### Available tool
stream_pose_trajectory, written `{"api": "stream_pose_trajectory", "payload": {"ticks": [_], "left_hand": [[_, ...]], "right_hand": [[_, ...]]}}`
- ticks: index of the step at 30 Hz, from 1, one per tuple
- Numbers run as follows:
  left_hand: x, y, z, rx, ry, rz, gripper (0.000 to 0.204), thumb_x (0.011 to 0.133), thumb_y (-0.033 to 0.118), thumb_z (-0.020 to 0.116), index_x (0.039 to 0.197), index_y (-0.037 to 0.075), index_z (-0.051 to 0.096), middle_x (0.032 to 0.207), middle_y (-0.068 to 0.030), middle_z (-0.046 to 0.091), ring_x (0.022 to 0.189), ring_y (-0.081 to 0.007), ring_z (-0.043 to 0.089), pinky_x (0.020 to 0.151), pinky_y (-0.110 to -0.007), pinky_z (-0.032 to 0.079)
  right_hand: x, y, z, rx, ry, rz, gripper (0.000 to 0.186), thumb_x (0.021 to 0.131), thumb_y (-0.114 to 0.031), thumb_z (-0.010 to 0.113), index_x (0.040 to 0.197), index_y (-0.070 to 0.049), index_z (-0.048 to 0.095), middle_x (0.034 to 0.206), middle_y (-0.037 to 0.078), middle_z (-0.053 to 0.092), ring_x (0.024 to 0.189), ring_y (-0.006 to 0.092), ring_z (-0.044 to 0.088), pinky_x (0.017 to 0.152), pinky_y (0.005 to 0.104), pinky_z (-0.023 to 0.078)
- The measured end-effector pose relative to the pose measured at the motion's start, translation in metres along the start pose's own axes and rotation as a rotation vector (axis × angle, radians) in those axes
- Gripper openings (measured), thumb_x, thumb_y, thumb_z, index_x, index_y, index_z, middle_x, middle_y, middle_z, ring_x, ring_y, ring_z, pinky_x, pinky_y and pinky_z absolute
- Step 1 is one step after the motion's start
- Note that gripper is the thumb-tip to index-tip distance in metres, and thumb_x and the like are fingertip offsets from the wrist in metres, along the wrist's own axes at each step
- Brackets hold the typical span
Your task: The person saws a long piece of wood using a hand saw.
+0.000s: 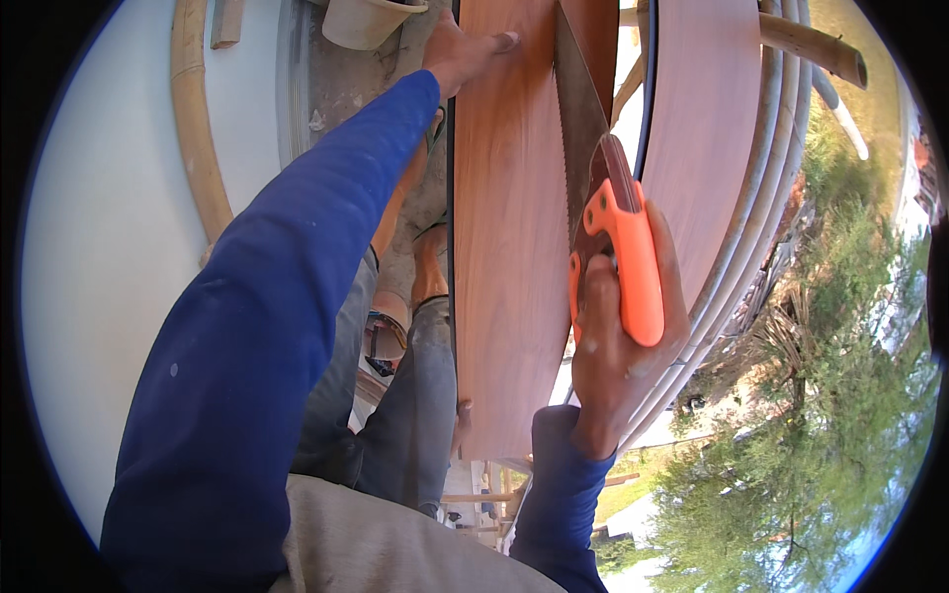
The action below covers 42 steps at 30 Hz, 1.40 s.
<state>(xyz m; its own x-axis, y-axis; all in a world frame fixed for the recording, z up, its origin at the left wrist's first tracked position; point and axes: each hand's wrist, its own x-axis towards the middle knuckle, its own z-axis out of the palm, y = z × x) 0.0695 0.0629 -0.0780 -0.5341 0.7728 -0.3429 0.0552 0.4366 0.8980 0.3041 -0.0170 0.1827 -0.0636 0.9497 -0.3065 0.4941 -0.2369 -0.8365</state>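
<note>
My right hand [628, 336] is closed around the orange handle of a handsaw [633, 267]. Its toothed metal blade points away from me, along a long brown wood-grain board [504, 247]. A narrow dark gap widens toward me along the blade, between the board and its right-hand part. Farther up, my left hand [463, 51] grips the board's left edge, thumb flat on top and the other fingers mostly hidden. At the near left edge of the board something skin-coloured [463, 420] shows; I cannot tell what it is.
A second wood-grain board [700, 128] lies to the right, beside curved bamboo poles [781, 128]. Beyond them are trees [781, 445] at a lower level. On the left stand a white wall [109, 237] and a bamboo pole [193, 128]. A pale bucket [366, 22] sits at the top.
</note>
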Motion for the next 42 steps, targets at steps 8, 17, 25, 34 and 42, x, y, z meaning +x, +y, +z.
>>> {"api": "stream_pose_trajectory", "payload": {"ticks": [8, 17, 25, 34, 42], "left_hand": [[0.007, -0.005, -0.003, 0.219, 0.028, -0.168, 0.115, 0.076, 0.046, 0.087, 0.153, -0.013, 0.023, 0.133, -0.0287, 0.062, 0.121, -0.0344, 0.065, 0.099, -0.038, 0.055], [0.003, 0.008, 0.002, 0.139, -0.077, -0.182, 0.101, 0.073, 0.048, 0.088, 0.138, -0.01, 0.037, 0.127, -0.0294, 0.063, 0.116, -0.0355, 0.067, 0.096, -0.039, 0.056], [0.01, 0.002, -0.005, 0.258, -0.002, -0.121, 0.108, 0.073, 0.051, 0.088, 0.141, -0.014, 0.034, 0.13, -0.032, 0.061, 0.12, -0.038, 0.065, 0.099, -0.04, 0.055], [0.013, 0.013, -0.003, 0.152, -0.008, -0.149, 0.099, 0.073, 0.048, 0.088, 0.138, -0.012, 0.043, 0.127, -0.0292, 0.064, 0.118, -0.0367, 0.066, 0.098, -0.04, 0.055], [0.018, 0.017, -0.004, 0.194, -0.045, -0.193, 0.088, 0.077, 0.047, 0.085, 0.138, -0.005, 0.05, 0.126, -0.0251, 0.068, 0.118, -0.0357, 0.067, 0.098, -0.042, 0.054]], "right_hand": [[-0.101, -0.042, -0.048, -0.174, 0.148, 0.098, 0.061, 0.079, 0.001, 0.052, 0.139, 0.011, 0.056, 0.108, 0.018, 0.07, 0.075, 0.0141, 0.066, 0.061, 0.0227, 0.055], [0.089, 0.04, 0.057, -0.034, 0.007, -0.092, 0.046, 0.089, 0.0, 0.062, 0.135, 0.002, 0.063, 0.099, 0.012, 0.074, 0.079, 0.0143, 0.069, 0.073, 0.0286, 0.056], [0.052, -0.002, 0.038, -0.051, -0.058, -0.023, 0.048, 0.091, 0.001, 0.063, 0.138, 0.004, 0.06, 0.108, 0.015, 0.073, 0.092, 0.0177, 0.071, 0.083, 0.0297, 0.057], [-0.113, -0.041, -0.043, -0.226, 0.21, 0.205, 0.064, 0.08, -0.013, 0.061, 0.139, 0.011, 0.056, 0.111, 0.018, 0.073, 0.078, 0.0168, 0.066, 0.072, 0.0268, 0.056], [-0.039, -0.002, -0.008, -0.156, 0.022, 0.028, 0.053, 0.089, 0.01, 0.059, 0.142, 0.006, 0.055, 0.11, 0.017, 0.073, 0.1, 0.0228, 0.074, 0.086, 0.0329, 0.06]]}}
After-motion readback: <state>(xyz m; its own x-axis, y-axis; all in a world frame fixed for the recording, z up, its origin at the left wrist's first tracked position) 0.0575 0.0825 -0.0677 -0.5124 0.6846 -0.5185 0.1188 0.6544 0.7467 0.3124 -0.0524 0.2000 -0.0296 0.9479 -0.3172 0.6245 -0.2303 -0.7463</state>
